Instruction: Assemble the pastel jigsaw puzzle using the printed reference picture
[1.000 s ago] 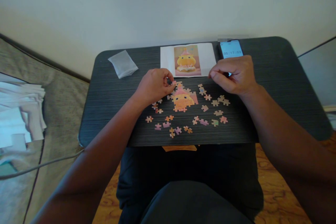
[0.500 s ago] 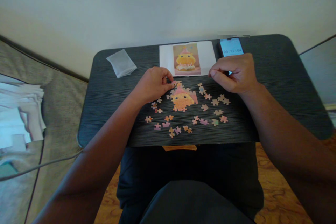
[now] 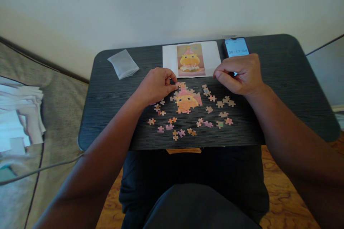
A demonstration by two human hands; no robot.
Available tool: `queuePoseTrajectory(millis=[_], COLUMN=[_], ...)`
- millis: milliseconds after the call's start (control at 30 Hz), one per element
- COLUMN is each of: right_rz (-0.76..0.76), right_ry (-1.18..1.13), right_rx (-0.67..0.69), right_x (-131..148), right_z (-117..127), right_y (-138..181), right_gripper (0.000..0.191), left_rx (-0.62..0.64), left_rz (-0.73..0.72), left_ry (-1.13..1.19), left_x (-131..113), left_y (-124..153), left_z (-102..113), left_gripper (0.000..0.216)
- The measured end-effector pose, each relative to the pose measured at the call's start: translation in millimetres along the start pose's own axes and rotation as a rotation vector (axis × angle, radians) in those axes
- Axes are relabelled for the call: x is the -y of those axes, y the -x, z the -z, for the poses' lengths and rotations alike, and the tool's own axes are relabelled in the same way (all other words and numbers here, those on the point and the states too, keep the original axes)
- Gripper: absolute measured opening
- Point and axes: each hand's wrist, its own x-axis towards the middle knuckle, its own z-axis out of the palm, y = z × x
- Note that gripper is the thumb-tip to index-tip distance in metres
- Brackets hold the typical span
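A partly joined jigsaw (image 3: 186, 101) of a yellow figure with a pink hat lies mid-table. My left hand (image 3: 156, 86) rests at its upper left corner, fingers pinched on a puzzle piece (image 3: 178, 85) at the edge of the joined part. My right hand (image 3: 239, 73) hovers to the right with fingers curled loosely; what is in them, if anything, is hidden. Several loose pieces (image 3: 212, 111) are scattered around and below the joined part.
A reference picture (image 3: 190, 60) on white paper lies at the table's far edge, with a lit phone (image 3: 235, 47) to its right and an empty clear bag (image 3: 123, 63) to its left. The dark table (image 3: 282, 89) sits over my lap. A bed lies at left.
Both hands stay almost still. The view has shifted slightly, and the left fingers keep working the piece at the jigsaw's upper left corner.
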Motion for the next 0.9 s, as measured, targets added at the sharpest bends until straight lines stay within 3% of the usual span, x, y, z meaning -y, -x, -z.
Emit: queuePoseTrajectory(millis=[100, 300, 767, 900], right_rz=[0.044, -0.005, -0.09, -0.039], right_ry=[-0.005, -0.022, 0.02, 0.015], right_rx=[-0.027, 0.01, 0.031, 0.026], right_x=[-3, -1, 7, 4], right_z=[-1, 1, 2, 3], right_y=[0, 2, -1, 0], right_gripper=[0.023, 0.019, 0.039, 0.034], left_rx=[-0.003, -0.008, -0.014, -0.012], left_rz=[-0.007, -0.021, -0.011, -0.001], left_ry=[0.007, -0.005, -0.004, -0.014], left_x=[0, 2, 5, 4], left_y=[0, -1, 0, 0], left_z=[0, -1, -1, -1], left_gripper=[0.008, 0.009, 0.012, 0.011])
